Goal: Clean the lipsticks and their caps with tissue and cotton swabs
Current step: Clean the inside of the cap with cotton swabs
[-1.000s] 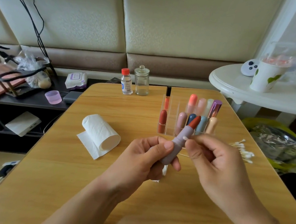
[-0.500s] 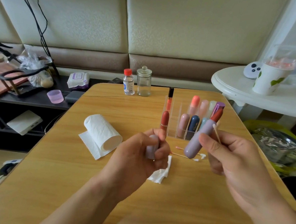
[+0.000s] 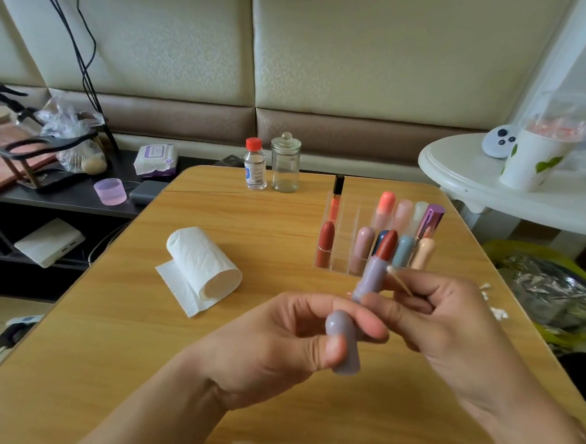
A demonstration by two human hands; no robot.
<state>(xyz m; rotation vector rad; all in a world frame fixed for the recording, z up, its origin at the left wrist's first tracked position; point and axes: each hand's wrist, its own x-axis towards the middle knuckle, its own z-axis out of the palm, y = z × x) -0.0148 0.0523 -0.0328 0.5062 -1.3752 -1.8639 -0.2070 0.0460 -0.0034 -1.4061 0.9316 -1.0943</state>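
In the lower centre of the frame, an uncapped lilac lipstick (image 3: 373, 274) with its red bullet exposed was held upright-tilted between the curled fingers of the right hand (image 3: 449, 334), just in front of the clear organiser (image 3: 334, 258). A cotton swab (image 3: 399, 280) was pinched in the same right hand, its white tip lying beside the lilac barrel just below the bullet. The matching lilac cap (image 3: 342, 345) was gripped by the thumb and curled fingers of the left hand (image 3: 277, 344), apart from the lipstick's bullet, its rounded end turned toward the camera.

By judgement, the task was at an early stage: 1 lipstick was open and under work with a swab, and whether its cap had been wiped could not be told. About 9 further lipsticks (image 3: 364, 241) were seen standing capped in the organiser right of centre, presumably left to do. A tissue roll (image 3: 203, 264) with 1 sheet partly unrolled lay left of centre on the wooden table (image 3: 138, 367). Loose cotton swabs (image 3: 497, 311) were glimpsed at the right, behind the right hand. A small red-capped bottle (image 3: 255, 164) and a glass jar (image 3: 285, 163) stood at the table's far edge, upper centre.
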